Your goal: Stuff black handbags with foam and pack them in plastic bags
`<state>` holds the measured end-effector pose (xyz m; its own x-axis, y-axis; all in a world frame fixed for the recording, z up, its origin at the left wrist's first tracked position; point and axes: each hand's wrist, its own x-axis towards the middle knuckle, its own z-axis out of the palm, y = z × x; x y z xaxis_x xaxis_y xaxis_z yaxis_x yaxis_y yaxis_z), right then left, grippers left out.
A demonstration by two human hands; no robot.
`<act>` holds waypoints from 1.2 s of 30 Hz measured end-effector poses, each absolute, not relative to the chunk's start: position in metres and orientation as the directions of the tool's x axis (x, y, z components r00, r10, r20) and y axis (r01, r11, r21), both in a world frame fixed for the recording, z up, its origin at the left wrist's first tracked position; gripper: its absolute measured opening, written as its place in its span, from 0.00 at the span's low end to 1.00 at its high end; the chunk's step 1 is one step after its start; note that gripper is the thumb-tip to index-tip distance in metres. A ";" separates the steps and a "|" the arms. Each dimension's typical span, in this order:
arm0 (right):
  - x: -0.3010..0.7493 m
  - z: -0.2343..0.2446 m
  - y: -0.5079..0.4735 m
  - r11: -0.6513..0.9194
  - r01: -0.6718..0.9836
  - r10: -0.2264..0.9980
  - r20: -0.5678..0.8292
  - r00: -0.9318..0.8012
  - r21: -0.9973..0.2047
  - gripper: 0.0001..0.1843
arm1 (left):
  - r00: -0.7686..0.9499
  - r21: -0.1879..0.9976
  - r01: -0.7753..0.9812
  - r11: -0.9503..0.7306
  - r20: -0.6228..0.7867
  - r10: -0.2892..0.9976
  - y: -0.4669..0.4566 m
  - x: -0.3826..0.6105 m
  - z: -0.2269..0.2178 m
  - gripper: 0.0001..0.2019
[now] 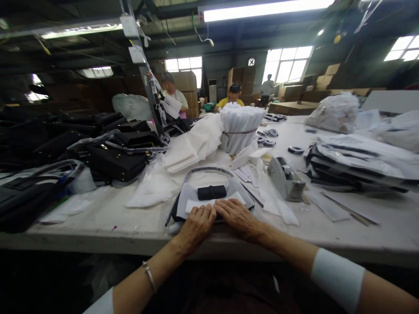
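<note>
A dark handbag [176,209] lies in front of me at the table's near edge, its wrapped handle [209,169] arching away from me. Over it is a light grey sheet [188,192], with a small black rolled piece [211,192] on top. My left hand [197,224] has its fingers bent over the near edge of a folded white packing sheet [193,205]. Beside it, touching at the fingertips, my right hand [238,217] grips the same sheet with fingers close together. Both thumbs are hidden.
Black bags [118,161] are piled at left. Behind the handbag stand white sheets [196,144] and a tied bundle of white rolls [240,126]. A grey tape dispenser [286,179], tape rolls [295,150] and wrapped dark goods [353,161] lie at right. People [230,99] are across the table.
</note>
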<state>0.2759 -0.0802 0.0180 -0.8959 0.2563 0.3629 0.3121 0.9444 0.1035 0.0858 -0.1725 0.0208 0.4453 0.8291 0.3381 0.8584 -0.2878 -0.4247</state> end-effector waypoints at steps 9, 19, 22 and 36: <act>0.273 0.022 -0.074 0.923 0.368 0.273 0.489 -0.829 0.110 0.33 | 0.481 -0.374 0.853 -0.363 0.294 0.826 -0.160 0.081 0.056 0.17; 0.264 0.023 -0.068 0.903 0.349 0.149 0.580 -0.801 0.249 0.17 | 0.405 -0.289 0.905 -0.311 0.368 0.837 -0.163 0.078 0.038 0.23; 0.260 0.031 -0.065 0.909 0.343 0.174 0.533 -0.828 0.238 0.16 | 0.313 -0.325 0.929 -0.177 0.435 0.844 -0.161 0.085 0.030 0.25; 0.271 0.036 -0.067 0.841 0.455 0.206 0.605 -0.769 0.292 0.20 | 0.448 -0.362 0.893 -0.266 0.665 0.598 -0.146 0.065 0.033 0.18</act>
<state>0.2708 -0.0668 0.0364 -0.7690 0.2062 0.6051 0.4551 0.8414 0.2916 0.0646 -0.1460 0.0327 0.4475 0.5982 0.6648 0.8934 -0.2661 -0.3620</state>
